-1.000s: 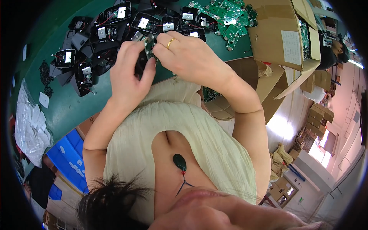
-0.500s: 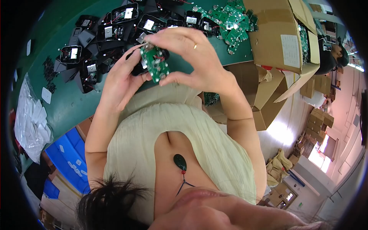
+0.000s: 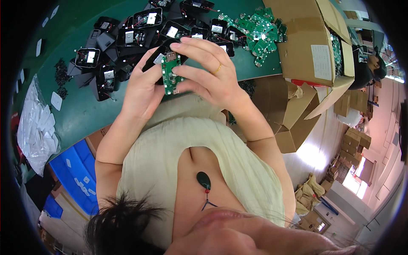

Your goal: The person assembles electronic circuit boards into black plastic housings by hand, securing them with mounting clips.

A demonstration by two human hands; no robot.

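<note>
Over the table's near edge, my left hand [image 3: 145,87] is closed around a black plastic housing [image 3: 158,56], much of which is hidden by fingers. A green circuit board [image 3: 169,73] stands upright against the open side of that housing, with small silvery parts on its face. My right hand [image 3: 209,70] grips the board by its right side, thumb low and fingers curled over the top. Just beyond both hands lies a heap of similar black housings [image 3: 131,37], several with a pale metal block and red wires inside.
A pile of green circuit boards [image 3: 260,37] lies at the back right beside a cardboard box [image 3: 299,40]. Small black parts [image 3: 61,78], a white square plate [image 3: 56,101] and a clear plastic bag [image 3: 36,127] lie left. Blue bins [image 3: 76,170] stand below the table; a person [image 3: 369,68] is far right.
The circuit board has turned more upright and faces me more squarely. My right fingers have come down over it, and the black housing shows more behind it.
</note>
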